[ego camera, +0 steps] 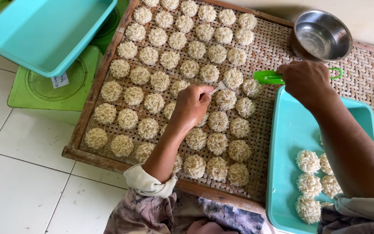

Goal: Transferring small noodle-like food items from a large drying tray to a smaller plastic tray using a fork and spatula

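left hand (191, 106) curls its grip on a fork (218, 87) over noodle nests (226, 99); right hand (306, 82) grips a green mould (270, 77).

Pale cream noodle nests (159, 80) cover a brown woven tray (278, 47) with a criss-cross basket pattern. Beside that tray sit turquoise tubs (284, 151) — plain, unpatterned — and lime-green lids (48, 89). A bright green handle (268, 77), a silver-grey steel bowl (322, 35), white floor tiles (18, 190) — grey-grouted.
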